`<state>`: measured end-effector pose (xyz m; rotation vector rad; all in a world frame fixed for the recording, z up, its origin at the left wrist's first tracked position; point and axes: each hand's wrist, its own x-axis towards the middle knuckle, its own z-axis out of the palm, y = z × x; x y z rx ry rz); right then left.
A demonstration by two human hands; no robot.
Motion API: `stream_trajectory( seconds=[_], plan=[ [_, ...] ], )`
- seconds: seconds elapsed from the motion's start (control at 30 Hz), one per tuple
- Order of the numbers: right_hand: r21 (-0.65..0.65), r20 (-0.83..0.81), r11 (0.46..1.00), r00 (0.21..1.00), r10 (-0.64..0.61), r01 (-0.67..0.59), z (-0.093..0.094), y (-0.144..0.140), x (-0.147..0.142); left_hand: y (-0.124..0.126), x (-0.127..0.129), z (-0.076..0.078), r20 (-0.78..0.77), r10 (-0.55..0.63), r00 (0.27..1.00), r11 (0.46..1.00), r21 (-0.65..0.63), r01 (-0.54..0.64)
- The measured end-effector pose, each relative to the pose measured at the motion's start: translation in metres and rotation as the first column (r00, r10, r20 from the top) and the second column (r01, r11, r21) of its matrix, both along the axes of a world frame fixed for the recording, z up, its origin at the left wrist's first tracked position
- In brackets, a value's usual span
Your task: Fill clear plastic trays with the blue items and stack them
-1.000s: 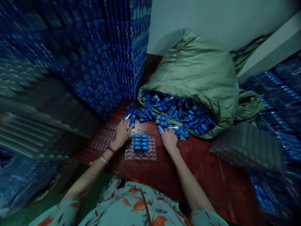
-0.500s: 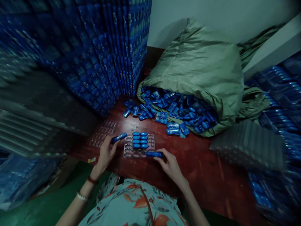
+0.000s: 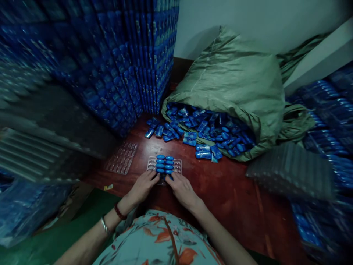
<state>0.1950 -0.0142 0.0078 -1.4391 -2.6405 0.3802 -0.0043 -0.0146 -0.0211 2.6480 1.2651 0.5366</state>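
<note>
A clear plastic blister tray (image 3: 178, 162) lies on the reddish-brown table, with two short columns of shiny blue oblong packets (image 3: 160, 165) in its middle compartments. My left hand (image 3: 143, 185) is over the tray's near left part, its fingers bent and pressed together on a small blue packet. Opposite it, my right hand (image 3: 182, 187) bends its fingers over the near right part, on another blue packet. The fingers mostly hide these two packets; only bits of dark blue show between the fingertips.
Loose blue packets (image 3: 203, 151) spill from a green woven sack (image 3: 234, 79) behind the tray. Another clear tray (image 3: 121, 158) lies to the left. Tall stacks of filled blue trays (image 3: 132, 66) rise at left. Grey stacked trays (image 3: 292, 171) stand at right.
Both hands have moved inward to the tray's near rows, bringing the blue packets they held apart at its sides. The left packet was at the tray's left edge before.
</note>
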Motion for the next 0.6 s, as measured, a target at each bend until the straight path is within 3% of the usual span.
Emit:
stream_trajectory(
  seconds=[0.17,0.27,0.33,0.43,0.5,0.6],
  plan=[
    [-0.006,0.107,1.0,0.994,0.012,-0.012,0.0,-0.001,-0.009,0.006,0.002,0.012,-0.122,-0.13,0.984,0.991,-0.057,0.124],
    [0.061,-0.038,0.995,0.996,0.077,-0.074,-0.01,0.004,0.009,0.01,-0.009,0.013,-0.101,-0.136,0.986,0.99,0.013,0.138],
    [0.132,-0.201,0.991,0.979,0.028,-0.001,-0.016,0.021,0.021,0.028,-0.016,0.012,-0.004,-0.089,0.996,0.994,0.056,0.089],
    [0.141,-0.341,0.953,0.917,-0.207,0.268,-0.016,0.075,0.026,0.087,-0.013,0.015,0.175,0.144,0.974,0.989,-0.044,-0.138],
    [0.092,-0.261,0.913,0.895,-0.363,0.397,-0.011,0.119,0.018,0.14,-0.003,0.018,0.169,0.4,0.901,0.911,-0.18,-0.37],
    [0.021,-0.093,0.882,0.88,-0.466,0.47,-0.007,0.171,-0.002,0.205,0.017,0.021,0.133,0.467,0.874,0.872,-0.231,-0.431]
  ],
)
